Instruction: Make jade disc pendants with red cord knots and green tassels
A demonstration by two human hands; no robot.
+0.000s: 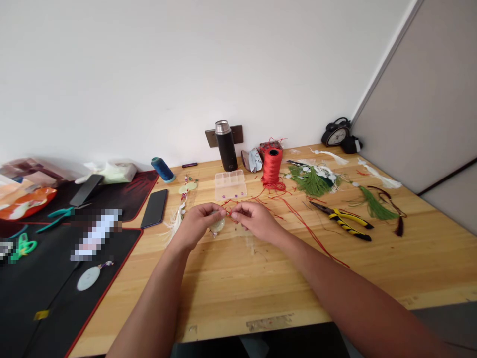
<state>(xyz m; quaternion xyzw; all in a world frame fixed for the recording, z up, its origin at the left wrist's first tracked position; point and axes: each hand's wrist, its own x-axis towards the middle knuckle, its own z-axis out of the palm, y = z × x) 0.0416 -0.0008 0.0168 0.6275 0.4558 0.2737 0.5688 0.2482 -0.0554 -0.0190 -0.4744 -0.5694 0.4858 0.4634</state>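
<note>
My left hand (201, 221) and my right hand (255, 219) meet over the middle of the table, fingertips pinched and almost touching. Between them runs a thin red cord (228, 212), gripped by both. Below my left fingers hangs a pale round pendant (217, 227), partly hidden by that hand. Just beyond the hands lies a clear compartment box (231, 185) with several small purple beads in its front part. A spool of red cord (272, 166) stands behind my right hand, and loose red cord (305, 226) trails over the wood to the right.
Yellow-black pliers (345, 221) and green tassels (311, 180) lie at right. A black flask (226, 149) stands at the back, with an alarm clock (336, 134) in the far corner. Left are a phone (154, 208), a blue thread spool (163, 169) and a white oval pendant (88, 278) on a black mat.
</note>
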